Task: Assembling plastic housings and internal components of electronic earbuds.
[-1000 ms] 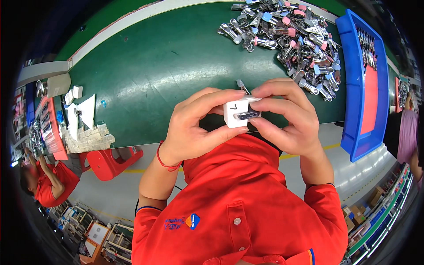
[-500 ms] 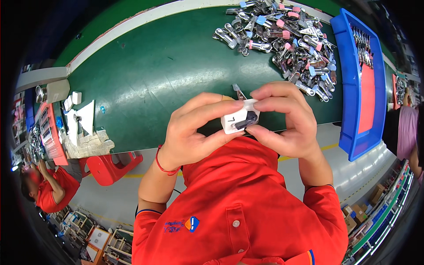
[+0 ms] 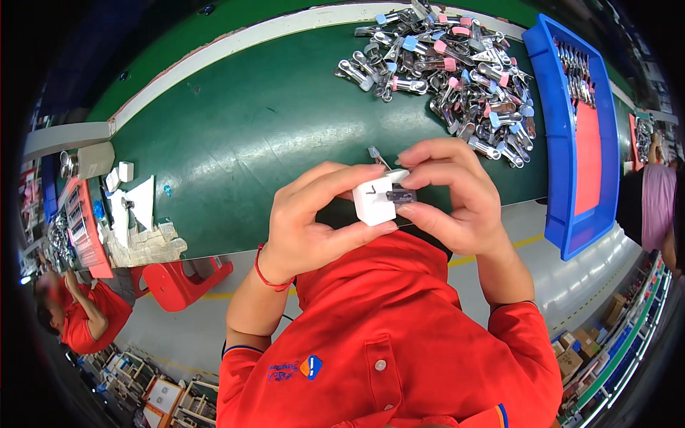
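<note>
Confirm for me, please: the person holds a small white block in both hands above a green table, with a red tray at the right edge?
Not quite: the tray is blue, as the head view shows. Both the left hand and right hand do hold the white block above the green table.

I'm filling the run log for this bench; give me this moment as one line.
left hand: holds white block | right hand: presses dark metal clip against it | clip pile behind | blue tray right

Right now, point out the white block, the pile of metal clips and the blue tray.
white block (image 3: 372, 203), head view, front face.
pile of metal clips (image 3: 457, 71), head view, middle.
blue tray (image 3: 553, 135), head view, left wall.
</note>
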A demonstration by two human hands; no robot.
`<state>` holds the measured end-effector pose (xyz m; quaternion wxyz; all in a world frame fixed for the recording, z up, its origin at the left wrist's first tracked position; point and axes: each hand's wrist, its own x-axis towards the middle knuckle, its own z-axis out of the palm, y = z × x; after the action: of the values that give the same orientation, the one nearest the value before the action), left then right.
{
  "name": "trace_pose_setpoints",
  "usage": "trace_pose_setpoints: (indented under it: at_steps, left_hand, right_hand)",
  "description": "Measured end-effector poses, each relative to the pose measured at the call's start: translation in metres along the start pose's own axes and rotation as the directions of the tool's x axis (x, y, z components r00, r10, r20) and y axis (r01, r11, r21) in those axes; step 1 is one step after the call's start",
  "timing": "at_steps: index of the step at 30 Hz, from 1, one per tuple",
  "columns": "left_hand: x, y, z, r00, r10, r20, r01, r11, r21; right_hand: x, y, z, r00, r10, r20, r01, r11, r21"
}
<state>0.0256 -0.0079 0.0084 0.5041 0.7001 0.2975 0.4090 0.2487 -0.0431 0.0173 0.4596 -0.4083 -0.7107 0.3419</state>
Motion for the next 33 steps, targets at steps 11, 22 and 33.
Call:
trace_pose_setpoints:
  at_steps: [11, 22, 33]
  left_hand:
    - [0.0005, -0.0019, -0.0009, 0.999, -0.02, 0.039, 0.02, 1.0, 0.01]
    - [-0.002, -0.0058, 0.0004, 0.997, -0.056, 0.059, 0.067, 0.976, -0.208]
    - [-0.0031, -0.0073, 0.0002, 0.998, 0.007, 0.067, 0.004, 0.987, -0.161]
  right_hand:
    - [0.0019, -0.0001, -0.0022, 0.991, -0.122, 0.051, 0.129, 0.978, -0.166]
    - [-0.001, -0.0071, -0.0021, 0.995, 0.087, -0.044, -0.083, 0.994, 0.072]
    - [-0.0026, -0.0044, -0.0024, 1.0, -0.003, 0.002, 0.004, 1.0, -0.011]
